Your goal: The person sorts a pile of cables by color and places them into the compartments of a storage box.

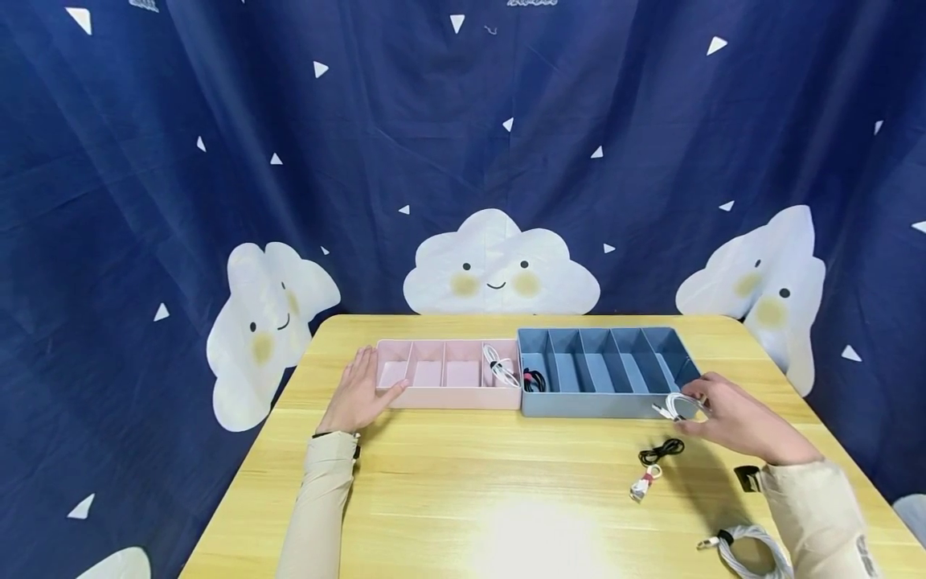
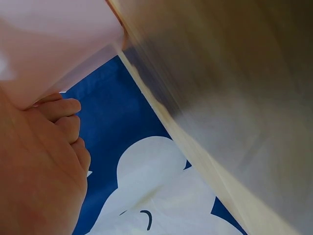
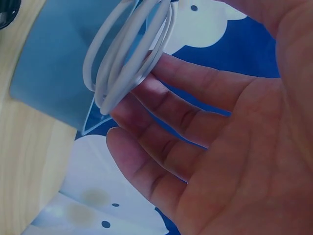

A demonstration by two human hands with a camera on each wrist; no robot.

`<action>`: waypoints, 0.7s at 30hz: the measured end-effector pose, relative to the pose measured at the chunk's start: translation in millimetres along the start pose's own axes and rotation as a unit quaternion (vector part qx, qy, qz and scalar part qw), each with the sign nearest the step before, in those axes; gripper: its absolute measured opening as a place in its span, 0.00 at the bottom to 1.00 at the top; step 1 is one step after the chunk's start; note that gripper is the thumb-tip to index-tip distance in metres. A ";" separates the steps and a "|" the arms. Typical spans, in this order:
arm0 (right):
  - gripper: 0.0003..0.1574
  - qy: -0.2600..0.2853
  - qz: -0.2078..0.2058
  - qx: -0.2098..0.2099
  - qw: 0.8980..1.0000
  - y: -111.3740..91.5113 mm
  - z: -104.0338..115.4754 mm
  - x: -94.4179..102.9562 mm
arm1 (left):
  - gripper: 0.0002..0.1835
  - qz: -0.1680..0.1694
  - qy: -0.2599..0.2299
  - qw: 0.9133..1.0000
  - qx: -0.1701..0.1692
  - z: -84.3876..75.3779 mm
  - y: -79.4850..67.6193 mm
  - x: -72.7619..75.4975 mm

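My right hand (image 1: pixel 741 418) pinches a coiled white cable (image 1: pixel 683 407) just in front of the right end of the blue divided box (image 1: pixel 586 404). In the right wrist view the cable's loops (image 3: pixel 115 68) lie against the fingertips, with the blue box behind them. At the far left, my left hand (image 1: pixel 354 394) rests against the left end of the pink divided box (image 1: pixel 448 398), fingers along its side and thumb at the front edge. The left wrist view shows that hand (image 2: pixel 44 161) touching the pink box (image 2: pixel 58 44).
A white cable bundle (image 1: pixel 499 366) lies in the pink box's rightmost compartment, a black cable (image 1: pixel 534 380) in the blue box's leftmost. On the table (image 1: pixel 448 474) are a black cable (image 1: pixel 661 452), a short white cable (image 1: pixel 645 484) with a red tie, and a thick coiled cable (image 1: pixel 755 547).
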State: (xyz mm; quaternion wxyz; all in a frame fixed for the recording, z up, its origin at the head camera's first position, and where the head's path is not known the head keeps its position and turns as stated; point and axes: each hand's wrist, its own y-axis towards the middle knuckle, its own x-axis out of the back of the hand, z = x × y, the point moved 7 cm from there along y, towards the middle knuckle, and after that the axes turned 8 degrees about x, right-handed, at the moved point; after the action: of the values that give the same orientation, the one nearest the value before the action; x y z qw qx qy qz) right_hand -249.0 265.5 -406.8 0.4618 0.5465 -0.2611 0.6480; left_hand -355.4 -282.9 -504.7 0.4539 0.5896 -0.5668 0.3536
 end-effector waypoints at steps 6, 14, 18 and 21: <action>0.31 -0.006 -0.009 0.015 1.000 7.4 5.6 0.7 | 0.59 -0.005 -0.001 1.000 0.000 -1.0 0.7 -0.1; 0.30 0.000 -0.018 0.035 0.999 15.5 14.2 2.0 | 0.60 0.002 0.000 1.000 0.004 1.1 2.9 -2.3; 0.31 0.007 -0.011 0.033 0.999 20.6 17.8 2.2 | 0.60 0.002 0.000 1.000 0.006 1.4 2.5 -2.2; 0.31 0.014 -0.007 0.033 0.999 24.3 20.0 2.4 | 0.60 -0.001 -0.001 1.000 0.003 0.9 2.0 -1.9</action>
State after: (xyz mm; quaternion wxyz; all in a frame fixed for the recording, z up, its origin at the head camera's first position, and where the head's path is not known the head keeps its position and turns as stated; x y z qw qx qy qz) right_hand -261.1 238.7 -395.2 0.4519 0.5542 -0.2294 0.6604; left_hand -357.7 -283.1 -506.5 0.4520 0.5919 -0.5659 0.3537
